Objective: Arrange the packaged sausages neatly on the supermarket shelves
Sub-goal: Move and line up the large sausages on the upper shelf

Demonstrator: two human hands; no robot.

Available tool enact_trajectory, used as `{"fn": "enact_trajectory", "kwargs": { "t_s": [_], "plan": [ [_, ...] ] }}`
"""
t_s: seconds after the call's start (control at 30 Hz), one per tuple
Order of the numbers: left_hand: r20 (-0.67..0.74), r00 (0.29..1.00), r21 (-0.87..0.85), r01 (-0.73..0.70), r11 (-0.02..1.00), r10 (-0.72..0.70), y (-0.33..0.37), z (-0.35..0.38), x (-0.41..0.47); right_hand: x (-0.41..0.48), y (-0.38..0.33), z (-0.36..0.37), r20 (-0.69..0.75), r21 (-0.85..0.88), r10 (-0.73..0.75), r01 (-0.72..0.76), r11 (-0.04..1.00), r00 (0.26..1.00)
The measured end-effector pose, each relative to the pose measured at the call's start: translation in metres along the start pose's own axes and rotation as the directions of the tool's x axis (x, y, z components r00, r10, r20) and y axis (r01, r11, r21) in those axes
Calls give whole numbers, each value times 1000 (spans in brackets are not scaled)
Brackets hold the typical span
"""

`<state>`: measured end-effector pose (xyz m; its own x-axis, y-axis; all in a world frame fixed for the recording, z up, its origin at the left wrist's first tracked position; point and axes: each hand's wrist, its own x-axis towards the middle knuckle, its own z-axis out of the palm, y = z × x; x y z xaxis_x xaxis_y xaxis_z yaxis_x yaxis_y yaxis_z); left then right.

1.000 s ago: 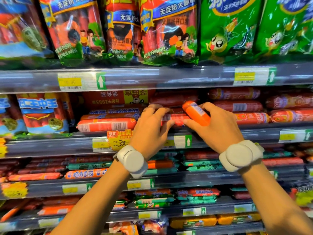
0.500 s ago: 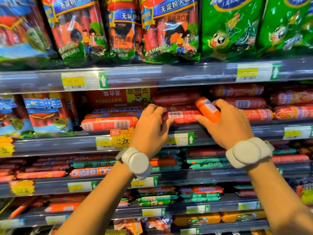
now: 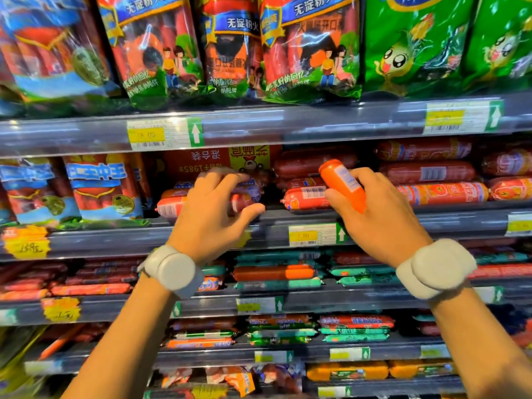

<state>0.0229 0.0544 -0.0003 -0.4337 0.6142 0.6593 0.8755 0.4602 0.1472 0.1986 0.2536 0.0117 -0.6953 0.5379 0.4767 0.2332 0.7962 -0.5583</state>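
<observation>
At the second shelf (image 3: 259, 237) from the top, just above its front rail, both hands work among the loose sausages. The right hand (image 3: 377, 214) is closed around an orange sausage (image 3: 341, 184), held tilted with its capped end up and leftward, clear of the shelf and in front of the stacked red sausages behind it. Thumb and fingers are wrapped on its lower half, so the grip looks firm. Directly behind and below it lies a red sausage (image 3: 305, 198) with its barcode facing out, lengthwise along the shelf.

The left hand (image 3: 213, 214) is spread, fingers apart and blurred, over the left sausage (image 3: 172, 205), which lies on the same shelf left of the barcode one. Whether the fingers touch it cannot be told; nothing is clamped in that hand. Between the two lying sausages, above the rail, a dark gap shows.

The step in hand appears to be placing: one sausage is lifted and waits for its spot, while the other hand seems to tidy or clear the row. Judging from the layout, the next move calls for turning the orange sausage level, parallel to the rail like its neighbours, and laying it into the gap or on top of the row. It would need setting down gently, since the rounded sausages could roll toward the shelf edge.
</observation>
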Motion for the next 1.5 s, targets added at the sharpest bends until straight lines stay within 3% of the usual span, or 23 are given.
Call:
{"fn": "enact_trajectory", "kwargs": {
  "t_s": [0.1,0.23,0.33,0.57,0.87,1.17,1.5],
  "plan": [
    [27,999,99,40,994,-43,-24,-10,-9,-2,-5,5,83,1,-35,35,999,996],
    [16,997,158,76,985,-80,-44,-20,-21,-3,-8,9,92,6,-27,27,1000,995],
    [46,996,129,71,989,-78,-54,-21,-24,-5,-13,14,54,-9,-53,54,998,997],
    [7,999,58,44,997,-45,-54,-18,-25,-7,-25,20,12,134,-96,93,987,995],
    [-109,994,94,42,995,-32,-49,-38,-30,6,-53,21,-7,6,-233,233,972,972],
    [-218,970,149,138,979,-104,-79,-81,-61,42,-106,59,208,-61,-378,398,916,902],
    [-303,931,211,272,939,-202,-104,-112,-103,54,-154,114,386,33,-465,492,870,797]
  ]
}}
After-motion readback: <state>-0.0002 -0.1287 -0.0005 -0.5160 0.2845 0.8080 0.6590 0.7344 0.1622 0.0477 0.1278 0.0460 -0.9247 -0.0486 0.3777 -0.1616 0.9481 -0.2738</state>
